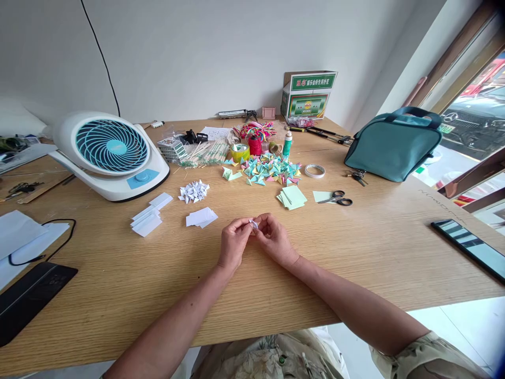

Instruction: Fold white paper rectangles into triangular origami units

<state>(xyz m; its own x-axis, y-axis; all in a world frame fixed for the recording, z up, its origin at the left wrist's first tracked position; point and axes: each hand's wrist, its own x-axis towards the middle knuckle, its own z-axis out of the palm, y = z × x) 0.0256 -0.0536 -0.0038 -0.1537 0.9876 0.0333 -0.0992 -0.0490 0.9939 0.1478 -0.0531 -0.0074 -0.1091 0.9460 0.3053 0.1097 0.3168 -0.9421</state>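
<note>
Between left hand (233, 243) and right hand (276, 242) sits white paper (254, 225).

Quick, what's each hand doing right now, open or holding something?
Left hand: closed, pinching a small folded white paper piece.
Right hand: closed, pinching that same paper piece.

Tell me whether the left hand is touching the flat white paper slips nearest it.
Apart. The head view shows a strip of bare table between the left hand and the white paper slips.
</note>
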